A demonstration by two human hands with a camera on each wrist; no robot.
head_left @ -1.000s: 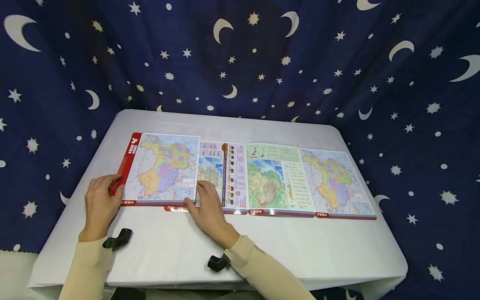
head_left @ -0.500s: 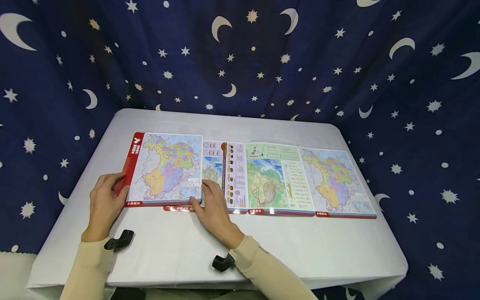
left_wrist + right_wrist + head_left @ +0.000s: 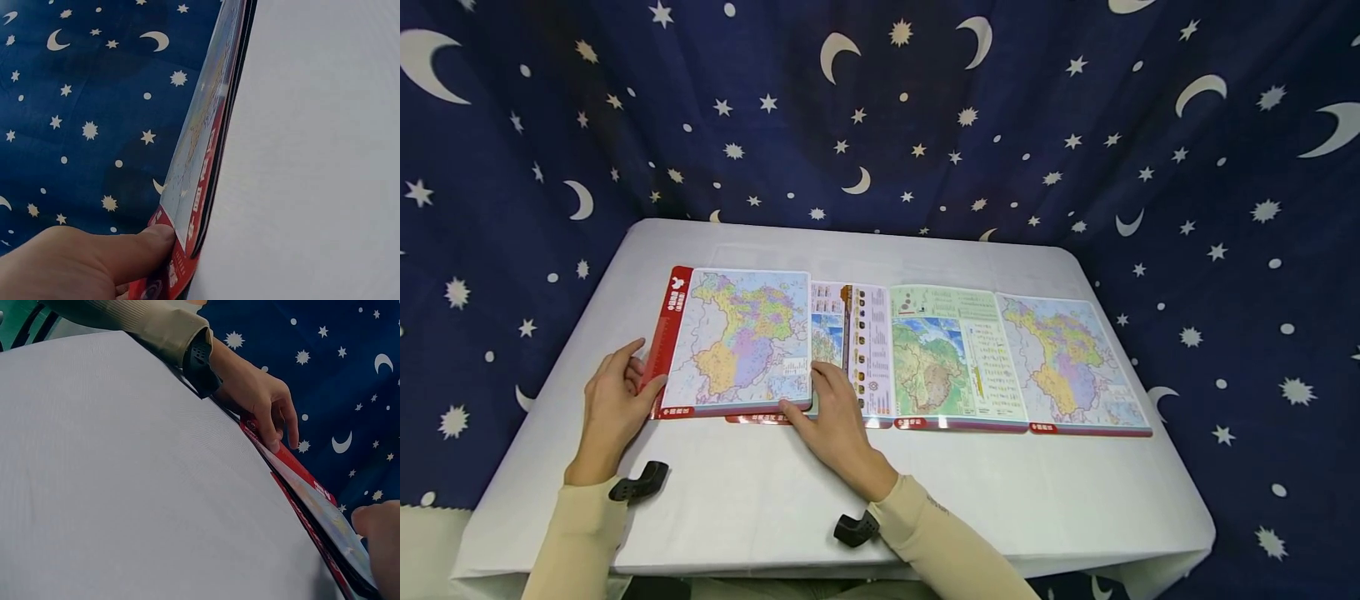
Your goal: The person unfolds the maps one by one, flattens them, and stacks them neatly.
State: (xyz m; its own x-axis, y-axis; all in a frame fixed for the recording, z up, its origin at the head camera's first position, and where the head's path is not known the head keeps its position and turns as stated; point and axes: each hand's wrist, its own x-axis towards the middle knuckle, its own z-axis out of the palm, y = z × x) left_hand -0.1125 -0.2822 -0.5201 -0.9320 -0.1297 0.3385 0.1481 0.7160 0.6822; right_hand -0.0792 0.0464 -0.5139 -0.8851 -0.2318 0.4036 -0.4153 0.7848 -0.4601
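Observation:
A laminated fold-out map (image 3: 745, 333) lies in panels across the table, its leftmost part, with a red strip along its left side, overlapping the panel to its right. My left hand (image 3: 612, 408) pinches that red strip near the front left corner, the thumb on top, as the left wrist view also shows. At the front right corner of the same part, my right hand (image 3: 841, 423) holds the edge, thumb at the front and fingers along the right side. In the right wrist view, a gap shows between the upper part and the layer below. The fingers' undersides are hidden.
To the right lie a text-and-picture panel (image 3: 871, 358), a green relief-map panel (image 3: 958, 358) and a coloured map panel (image 3: 1071, 367). They rest on a white-covered table (image 3: 970, 508). A dark blue curtain (image 3: 925, 183) with moons and stars hangs behind.
The leftmost part of the map has slid slightly right, covering more of the panel beside it. Both hands have moved right along with it, keeping hold of its edges.

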